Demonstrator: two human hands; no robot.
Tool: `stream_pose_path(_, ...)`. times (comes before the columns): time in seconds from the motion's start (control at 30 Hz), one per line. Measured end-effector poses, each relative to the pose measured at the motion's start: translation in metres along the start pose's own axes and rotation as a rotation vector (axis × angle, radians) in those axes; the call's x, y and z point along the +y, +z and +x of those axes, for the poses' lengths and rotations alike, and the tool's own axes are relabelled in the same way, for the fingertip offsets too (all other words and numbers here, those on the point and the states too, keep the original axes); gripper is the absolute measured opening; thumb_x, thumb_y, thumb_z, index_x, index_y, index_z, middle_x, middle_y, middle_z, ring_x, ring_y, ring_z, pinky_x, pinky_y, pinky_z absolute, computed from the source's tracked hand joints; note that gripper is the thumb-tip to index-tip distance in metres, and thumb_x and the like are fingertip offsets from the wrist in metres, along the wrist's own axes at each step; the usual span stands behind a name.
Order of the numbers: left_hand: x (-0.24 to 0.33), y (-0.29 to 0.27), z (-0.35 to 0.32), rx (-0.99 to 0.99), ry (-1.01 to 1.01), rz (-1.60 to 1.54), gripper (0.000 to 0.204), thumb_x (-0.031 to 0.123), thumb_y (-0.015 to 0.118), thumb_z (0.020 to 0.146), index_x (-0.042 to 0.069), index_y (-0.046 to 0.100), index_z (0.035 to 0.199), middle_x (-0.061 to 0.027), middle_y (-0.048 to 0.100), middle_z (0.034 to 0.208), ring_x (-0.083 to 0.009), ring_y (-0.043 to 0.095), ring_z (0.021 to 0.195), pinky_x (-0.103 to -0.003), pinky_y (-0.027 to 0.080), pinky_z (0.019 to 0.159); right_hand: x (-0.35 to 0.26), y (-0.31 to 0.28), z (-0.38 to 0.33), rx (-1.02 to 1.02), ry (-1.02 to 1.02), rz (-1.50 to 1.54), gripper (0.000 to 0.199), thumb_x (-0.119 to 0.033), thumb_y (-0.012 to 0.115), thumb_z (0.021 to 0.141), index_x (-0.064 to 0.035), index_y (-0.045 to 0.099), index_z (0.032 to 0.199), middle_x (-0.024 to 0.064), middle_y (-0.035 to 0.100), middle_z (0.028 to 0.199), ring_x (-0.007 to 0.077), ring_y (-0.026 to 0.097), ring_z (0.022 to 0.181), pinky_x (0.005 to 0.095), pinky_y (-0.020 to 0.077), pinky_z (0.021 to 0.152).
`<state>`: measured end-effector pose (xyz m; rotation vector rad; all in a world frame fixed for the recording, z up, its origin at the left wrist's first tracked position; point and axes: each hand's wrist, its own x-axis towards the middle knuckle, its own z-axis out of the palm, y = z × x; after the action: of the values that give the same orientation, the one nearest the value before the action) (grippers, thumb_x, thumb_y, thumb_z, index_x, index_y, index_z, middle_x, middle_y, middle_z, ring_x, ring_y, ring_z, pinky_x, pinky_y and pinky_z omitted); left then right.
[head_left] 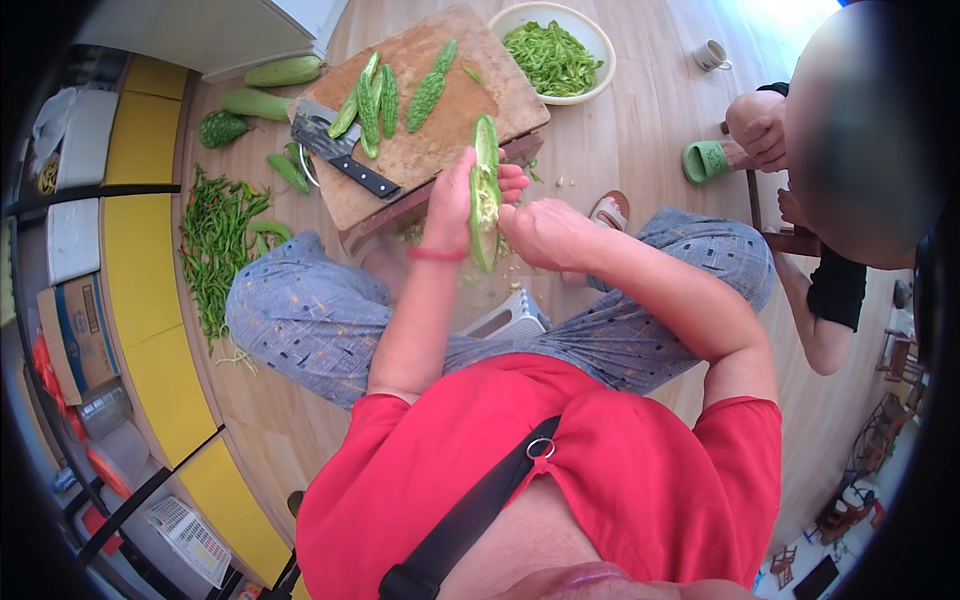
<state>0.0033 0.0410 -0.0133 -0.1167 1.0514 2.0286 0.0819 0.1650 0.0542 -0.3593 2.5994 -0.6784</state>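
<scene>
Red shirt [640, 470] nearest | cut gourd [485, 190] beyond it, long way near to far | left hand [460, 200] half curled behind gourd, holding it | right hand [548, 235] curled, just right of seeds [487, 210]; can't tell its grip

Your melon half [485, 200] at ctr is bright green outside w/ a pale, creamy-white seedy middle. Your tee [520, 430], btm ctr, is solid red, its strap [478, 505] black; wristband [437, 254] pinkish red. Your trousers [310, 310] are grey-blue w/ dk navy blocks & tiny orange flecks. Upper ctr: tan-brown board [467, 110], blk knife handle [365, 177] w/ pale dots, cream bowl [607, 62], lt-green shreds [552, 58]. UR: green slipper [705, 163]. L side: green peppers [213, 245] w/ some red, yellow panels [145, 265].
</scene>
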Motion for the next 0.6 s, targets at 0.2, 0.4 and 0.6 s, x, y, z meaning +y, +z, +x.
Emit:
stream_pose_path(0.2,0.006,-0.001,0.003,0.013,0.068,-0.028,0.041,0.033,0.034,0.094,-0.004,0.047,0.107,-0.018,0.06,0.09,-0.0238,0.06,0.084,-0.032,0.05,0.072,0.013,0.002,0.003,0.331,0.015,-0.151,0.007,-0.007,0.044,0.078,-0.0003,0.045,0.078,0.0176,0.057,0.059,0.0344,0.059,0.055,0.044,0.0459,0.049)
stream_pose_path(0.4,0.0,-0.001,0.001,0.001,0.221,0.371,0.035,0.03,0.038,0.094,-0.001,0.054,0.095,-0.014,0.062,0.085,-0.0162,0.06,0.076,-0.027,0.048,0.07,0.008,0.003,0.012,0.418,-0.004,-0.302,0.007,-0.006,0.047,0.074,-0.0006,0.05,0.077,0.0138,0.061,0.064,0.0284,0.063,0.059,0.0376,0.0501,0.052)
stream_pose_path(0.6,0.001,0.009,-0.009,0.075,0.198,0.321,0.039,0.033,0.038,0.093,-0.004,0.052,0.093,-0.0169,0.061,0.082,-0.0215,0.062,0.071,-0.031,0.051,0.064,0.005,0.02,0.01,0.285,-0.007,-0.263,0.006,-0.007,0.049,0.073,-0.0016,0.052,0.071,0.0127,0.061,0.062,0.0274,0.062,0.056,0.0369,0.0495,0.048)
